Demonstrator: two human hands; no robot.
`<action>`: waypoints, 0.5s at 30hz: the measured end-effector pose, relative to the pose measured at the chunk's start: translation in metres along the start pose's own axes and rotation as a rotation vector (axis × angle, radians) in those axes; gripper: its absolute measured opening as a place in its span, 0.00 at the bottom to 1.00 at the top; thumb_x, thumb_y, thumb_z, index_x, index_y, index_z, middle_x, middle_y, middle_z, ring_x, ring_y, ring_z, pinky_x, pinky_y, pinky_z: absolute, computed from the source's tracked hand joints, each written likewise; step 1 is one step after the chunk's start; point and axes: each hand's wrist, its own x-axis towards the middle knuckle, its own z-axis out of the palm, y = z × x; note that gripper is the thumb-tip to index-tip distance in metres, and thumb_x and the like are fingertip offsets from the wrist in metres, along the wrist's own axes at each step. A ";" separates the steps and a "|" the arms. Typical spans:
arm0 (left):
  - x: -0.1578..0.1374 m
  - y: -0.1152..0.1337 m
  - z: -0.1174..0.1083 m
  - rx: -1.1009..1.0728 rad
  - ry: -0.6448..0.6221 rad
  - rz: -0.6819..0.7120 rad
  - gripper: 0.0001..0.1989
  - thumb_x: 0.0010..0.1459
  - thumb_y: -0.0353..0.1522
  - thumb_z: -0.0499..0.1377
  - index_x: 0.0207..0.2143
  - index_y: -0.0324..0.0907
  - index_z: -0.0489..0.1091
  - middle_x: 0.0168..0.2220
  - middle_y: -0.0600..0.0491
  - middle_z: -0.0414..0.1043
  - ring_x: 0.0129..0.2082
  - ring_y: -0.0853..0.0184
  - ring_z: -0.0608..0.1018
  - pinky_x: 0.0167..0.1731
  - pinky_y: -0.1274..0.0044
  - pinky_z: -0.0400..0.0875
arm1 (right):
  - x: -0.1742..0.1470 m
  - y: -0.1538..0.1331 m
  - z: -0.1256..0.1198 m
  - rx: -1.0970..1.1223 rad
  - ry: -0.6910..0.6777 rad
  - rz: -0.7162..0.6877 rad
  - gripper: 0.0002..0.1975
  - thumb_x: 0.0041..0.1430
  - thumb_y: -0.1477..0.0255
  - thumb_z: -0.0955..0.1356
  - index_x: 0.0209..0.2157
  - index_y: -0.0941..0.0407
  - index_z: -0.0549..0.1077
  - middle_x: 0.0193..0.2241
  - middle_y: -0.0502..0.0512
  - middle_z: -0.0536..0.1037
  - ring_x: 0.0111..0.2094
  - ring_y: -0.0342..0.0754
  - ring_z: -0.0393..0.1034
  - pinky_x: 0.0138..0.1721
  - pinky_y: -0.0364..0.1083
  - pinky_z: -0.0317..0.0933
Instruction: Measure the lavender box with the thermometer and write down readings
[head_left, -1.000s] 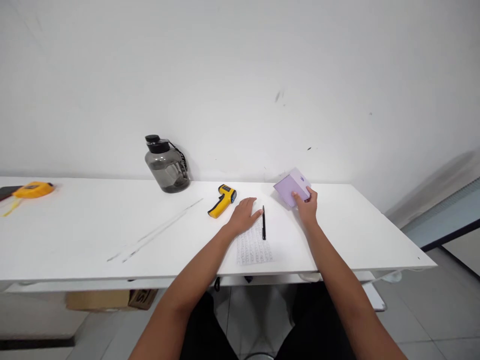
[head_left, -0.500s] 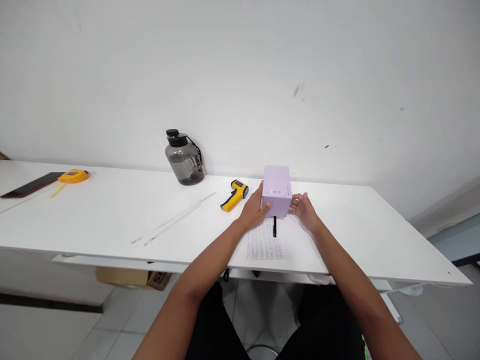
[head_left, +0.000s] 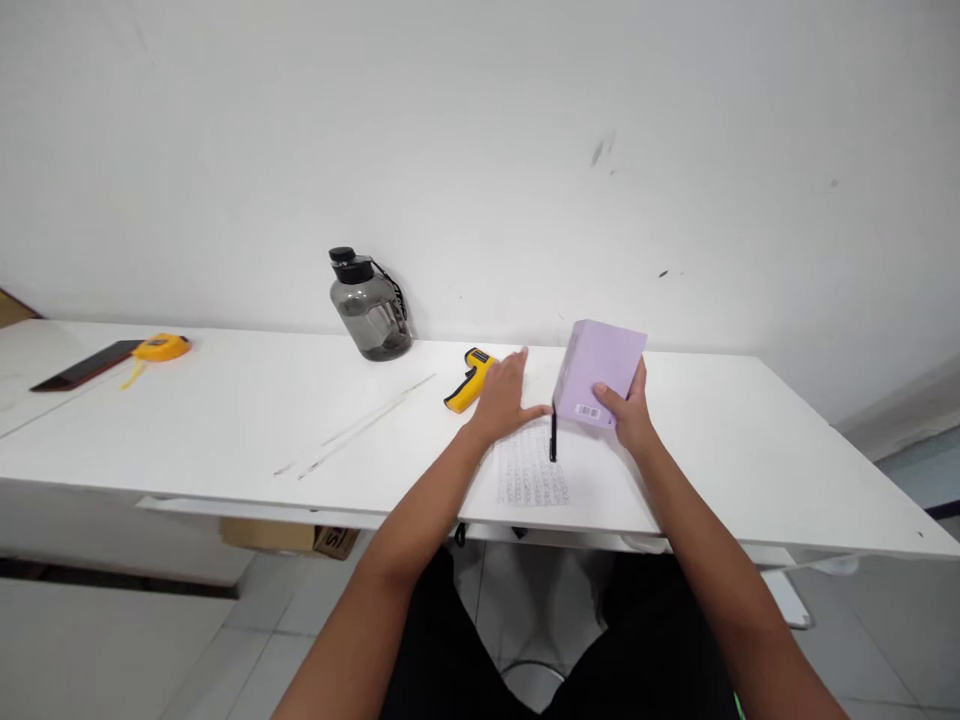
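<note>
A lilac box (head_left: pixel 606 362) is tilted in my right hand (head_left: pixel 630 408), its thumb across the face that bears a small barcode label. To the left of the box, my left hand (head_left: pixel 504 398) is open, thumb spread from the fingers and its tip close to the box's lower left corner. A yellow and black infrared thermometer (head_left: pixel 463 390) lies just left of that hand, which partly covers it. Below the box a black pen (head_left: pixel 553 440) rests on a sheet of handwritten paper (head_left: pixel 529 470).
A grey translucent water jug (head_left: pixel 371 315) with a black cap stands near the wall. Far left on the white table (head_left: pixel 225 430) lie an orange tape measure (head_left: pixel 163 347) and a dark flat strip (head_left: pixel 86 367). Below the table is a cardboard box (head_left: pixel 270 535).
The lilac box has turned and shifted right, with my right hand now gripping it. My left hand has let go of it and opened.
</note>
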 end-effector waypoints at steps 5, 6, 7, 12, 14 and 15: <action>0.001 -0.020 -0.010 0.190 0.042 -0.436 0.45 0.62 0.54 0.57 0.72 0.38 0.50 0.73 0.36 0.53 0.74 0.44 0.51 0.70 0.47 0.38 | 0.006 0.011 -0.019 -0.496 0.214 -0.195 0.66 0.39 0.57 0.81 0.73 0.48 0.44 0.72 0.64 0.48 0.74 0.67 0.41 0.72 0.70 0.38; 0.000 -0.024 -0.011 0.215 0.058 -0.499 0.43 0.63 0.54 0.56 0.71 0.40 0.54 0.71 0.37 0.57 0.74 0.44 0.52 0.69 0.46 0.36 | 0.008 0.014 -0.022 -0.525 0.224 -0.203 0.66 0.40 0.56 0.81 0.73 0.48 0.43 0.72 0.65 0.48 0.74 0.68 0.40 0.71 0.70 0.38; -0.001 -0.027 -0.013 0.232 0.071 -0.547 0.40 0.63 0.55 0.55 0.69 0.41 0.57 0.69 0.37 0.60 0.73 0.44 0.53 0.69 0.45 0.36 | 0.011 0.018 -0.025 -0.529 0.223 -0.201 0.65 0.41 0.56 0.80 0.73 0.48 0.42 0.72 0.65 0.48 0.74 0.68 0.41 0.71 0.70 0.40; -0.005 -0.035 -0.008 0.314 -0.003 -0.664 0.35 0.60 0.52 0.58 0.60 0.37 0.70 0.63 0.33 0.67 0.71 0.39 0.54 0.68 0.42 0.33 | 0.023 0.035 -0.040 -0.481 0.129 -0.204 0.69 0.44 0.49 0.78 0.74 0.47 0.32 0.73 0.67 0.45 0.74 0.67 0.42 0.70 0.70 0.44; -0.005 -0.036 -0.005 0.347 0.007 -0.665 0.31 0.61 0.49 0.57 0.58 0.36 0.71 0.62 0.33 0.68 0.71 0.39 0.54 0.68 0.42 0.31 | 0.025 0.039 -0.044 -0.533 0.037 -0.244 0.69 0.44 0.47 0.78 0.74 0.47 0.32 0.74 0.68 0.43 0.75 0.67 0.40 0.70 0.70 0.42; -0.005 -0.036 -0.003 0.354 0.016 -0.664 0.29 0.62 0.47 0.56 0.57 0.36 0.72 0.62 0.33 0.68 0.70 0.40 0.55 0.68 0.42 0.31 | 0.026 0.040 -0.045 -0.564 -0.003 -0.258 0.69 0.45 0.46 0.77 0.74 0.48 0.33 0.74 0.69 0.42 0.75 0.67 0.39 0.71 0.70 0.41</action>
